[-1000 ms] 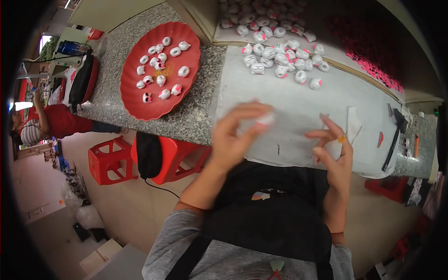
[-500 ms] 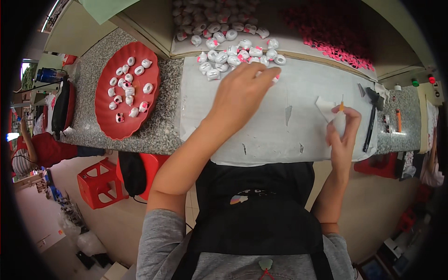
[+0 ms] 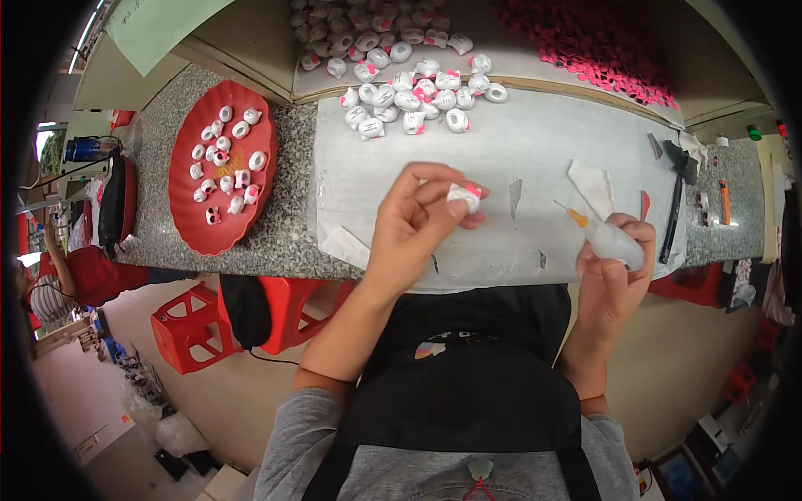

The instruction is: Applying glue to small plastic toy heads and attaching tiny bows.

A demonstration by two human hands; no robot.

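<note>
Between the thumb and fingers of my left hand (image 3: 415, 219) is a small white cat-head piece (image 3: 464, 196) with a pink bow, held over the white sheet (image 3: 468, 242). My right hand (image 3: 616, 271) is wrapped round a translucent squeeze bottle (image 3: 616, 244) with an orange base and thin needle tip. That tip points up and left, apart from the cat-head piece. Just beyond my left hand, several similar white cat-head pieces (image 3: 408, 100) lie loose at the sheet's far edge.
A red scalloped plate (image 3: 185, 219) at left carries several cat-head pieces. On the shelf behind are a heap of white pieces (image 3: 351, 33) and many small pink pieces (image 3: 593, 58). A paper scrap (image 3: 591, 189), a black pen-like tool (image 3: 672, 219) and an orange stick (image 3: 724, 203) lie right.
My left hand has come back from the loose pieces toward me, now with a cat-head piece in its fingers. My right hand has tipped the bottle so its needle points left.
</note>
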